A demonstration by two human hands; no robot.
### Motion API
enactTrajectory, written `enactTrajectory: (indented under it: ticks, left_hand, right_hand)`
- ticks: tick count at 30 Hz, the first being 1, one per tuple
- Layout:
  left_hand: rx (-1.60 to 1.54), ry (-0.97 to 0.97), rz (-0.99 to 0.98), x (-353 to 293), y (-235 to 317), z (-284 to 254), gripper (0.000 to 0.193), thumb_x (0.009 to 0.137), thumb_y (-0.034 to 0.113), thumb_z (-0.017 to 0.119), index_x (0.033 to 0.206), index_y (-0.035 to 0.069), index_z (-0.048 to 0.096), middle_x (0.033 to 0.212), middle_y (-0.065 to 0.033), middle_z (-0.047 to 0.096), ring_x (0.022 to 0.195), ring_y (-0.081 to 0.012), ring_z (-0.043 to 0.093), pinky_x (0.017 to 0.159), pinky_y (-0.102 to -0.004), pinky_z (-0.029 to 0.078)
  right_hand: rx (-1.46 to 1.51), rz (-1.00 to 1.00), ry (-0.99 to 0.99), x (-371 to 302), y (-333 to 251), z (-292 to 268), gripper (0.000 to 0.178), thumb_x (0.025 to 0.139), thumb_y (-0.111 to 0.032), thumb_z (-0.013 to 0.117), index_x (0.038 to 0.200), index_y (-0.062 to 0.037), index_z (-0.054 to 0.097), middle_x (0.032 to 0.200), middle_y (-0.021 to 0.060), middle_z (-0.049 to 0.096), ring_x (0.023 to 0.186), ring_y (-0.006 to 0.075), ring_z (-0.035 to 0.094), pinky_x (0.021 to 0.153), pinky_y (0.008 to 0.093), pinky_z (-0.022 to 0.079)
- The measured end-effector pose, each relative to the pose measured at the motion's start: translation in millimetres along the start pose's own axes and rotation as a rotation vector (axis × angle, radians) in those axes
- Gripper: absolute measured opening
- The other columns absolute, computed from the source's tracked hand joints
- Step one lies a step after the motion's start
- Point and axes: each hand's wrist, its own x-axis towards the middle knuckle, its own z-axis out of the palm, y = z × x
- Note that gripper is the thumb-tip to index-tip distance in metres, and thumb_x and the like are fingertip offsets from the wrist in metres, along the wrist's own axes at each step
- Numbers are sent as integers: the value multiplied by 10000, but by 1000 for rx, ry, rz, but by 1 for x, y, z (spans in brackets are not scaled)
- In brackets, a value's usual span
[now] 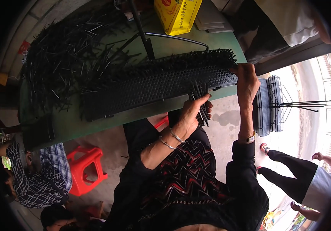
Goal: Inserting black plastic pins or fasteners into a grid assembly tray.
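"Black sticks (199, 91) — where, and how do they handle?"

"One bunch is clamped in the left hand (191, 111), by the near edge of the holed panel (146, 92); more lie in a heap (63, 57) on the bench (71, 125). Probably light, stiff, a bit slippery — best pinched mid-length."

"And the right hand (247, 82)?"

"Bent at the panel's right end; I can't tell whether it's closed on anything."

"Anything in the way?"

"Perhaps the metal frame (149, 48) behind the panel, near a yellow bag (181, 17)."
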Motion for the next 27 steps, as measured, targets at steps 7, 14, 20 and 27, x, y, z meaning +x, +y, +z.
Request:
enactTrajectory:
  ticks: [7, 14, 20, 27]
  left_hand:
    - [87, -70, 11, 1, 1, 1, 222, 880, 266, 663, 982, 70, 653, 760, -43, 644, 636, -110, 577, 563, -265, 477]
    - [103, -72, 13, -1, 2, 0, 218, 871, 260, 675, 952, 59, 655, 767, -45, 657, 648, -109, 592, 565, -262, 481]
    - [91, -52, 2, -5, 2, 2, 200, 850, 252, 700, 906, 63, 663, 760, -42, 666, 658, -119, 613, 571, -266, 485]
    - [109, -51, 20, -5, 1, 3, 216, 848, 246, 702, 914, 44, 665, 809, -64, 685, 696, -135, 633, 588, -284, 500]
  right_hand:
    - [-1, 14, -105, 9, -8, -6, 145, 943, -127, 562, 954, 10, 609, 801, 90, 707, 792, 129, 701, 682, 230, 508]
    - [83, 15, -186, 18, 5, -7, 145, 936, -116, 571, 969, 15, 624, 822, 92, 697, 791, 132, 696, 693, 226, 505]
    - [-4, -27, -216, 17, 8, 2, 123, 900, -99, 607, 978, -18, 656, 835, 85, 677, 774, 152, 686, 697, 272, 501]
    - [-420, -183, -90, 23, 0, 14, 130, 871, -200, 659, 965, -116, 689, 875, 73, 591, 731, 221, 626, 658, 323, 486]
